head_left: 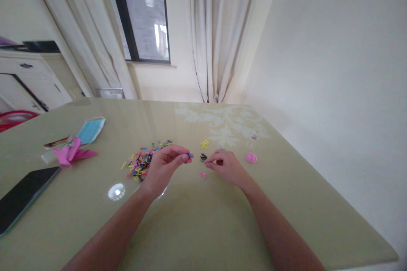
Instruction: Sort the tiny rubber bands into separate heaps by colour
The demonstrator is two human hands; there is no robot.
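My left hand (163, 168) is raised beside a mixed heap of small colourful rubber bands (139, 164). Its thumb and fingertips pinch a small blue rubber band (190, 156), with a bit of red or pink showing next to it. To the right, my right hand (228, 167) is low over the table, fingertips closed together at the edge of a little group of black rubber bands (203, 157). Whatever sits between those fingertips is too small to make out. A yellow group (204, 144) lies behind the black one, and a pink group (202, 175) in front.
A pink round object (251, 158) and a small clear item (255, 134) are right of my hands. On the left lie a phone (27, 192), a pink folded shape (73, 152) and a blue face mask (91, 130). The table (190, 228) runs along the right wall.
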